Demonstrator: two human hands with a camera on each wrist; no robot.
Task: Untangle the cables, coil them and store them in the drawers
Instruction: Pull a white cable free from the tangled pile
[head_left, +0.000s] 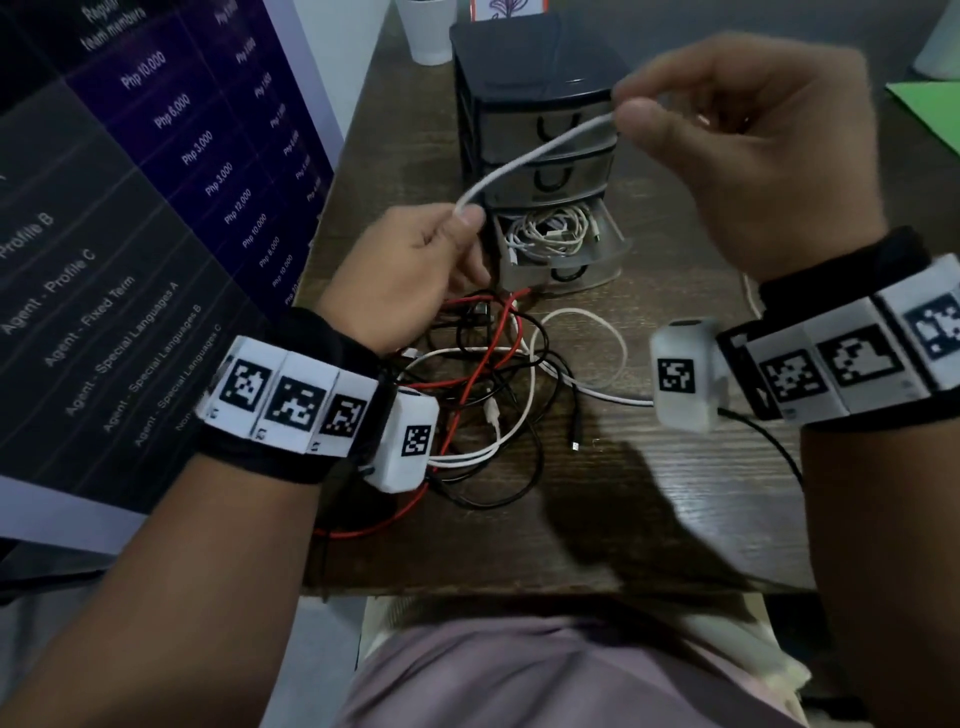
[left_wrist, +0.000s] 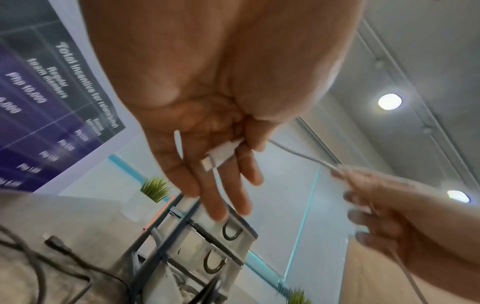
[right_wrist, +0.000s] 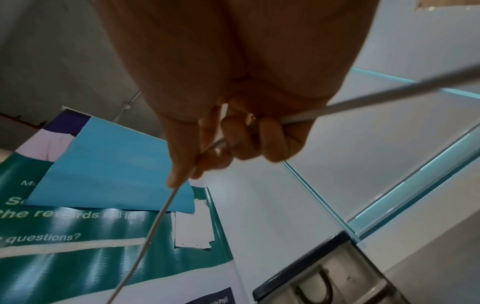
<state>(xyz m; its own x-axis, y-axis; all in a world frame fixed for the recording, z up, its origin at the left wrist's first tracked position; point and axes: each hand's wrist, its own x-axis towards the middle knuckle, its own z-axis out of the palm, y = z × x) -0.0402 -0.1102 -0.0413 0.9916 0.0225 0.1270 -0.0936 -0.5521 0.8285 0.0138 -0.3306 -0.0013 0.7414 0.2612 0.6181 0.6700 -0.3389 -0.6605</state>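
Observation:
A white cable stretches between my two hands above the table. My left hand pinches its plug end between thumb and forefinger, the other fingers straight. My right hand is raised higher and to the right, pinching the same cable with the fingers curled round it. Below lies a tangle of black, red and white cables on the wooden table. A small black drawer unit stands behind; its bottom drawer is open and holds coiled white cables.
A dark printed banner stands along the table's left side. White cups sit behind the drawer unit, and a green sheet lies at the far right. A black wire runs from the right wrist camera across the table.

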